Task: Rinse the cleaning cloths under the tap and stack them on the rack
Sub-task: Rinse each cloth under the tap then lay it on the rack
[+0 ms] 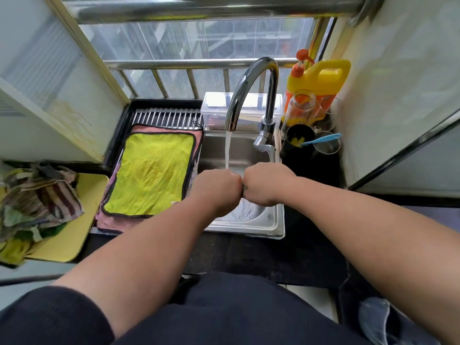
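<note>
Steel sink point(271, 220) beside a window. On the rack point(164, 117) to its left, a yellow cloth point(151, 173) lies flat on a pink cloth point(109, 224). More cloths point(37, 195) heap on a tray point(74, 245) further left. The tap point(249, 83) runs onto two fists, left hand point(216, 188) and right hand point(266, 185), knuckles touching, fingers curled round a barely visible dark cloth point(245, 188).

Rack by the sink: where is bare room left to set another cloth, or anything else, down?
Bare bars show on the rack behind the yellow-green cloth, left of the clear box. Free too: the right edge of the yellow tray and the dark counter before the sink. The corner right of the tap is crowded with a detergent bottle and glasses.
</note>
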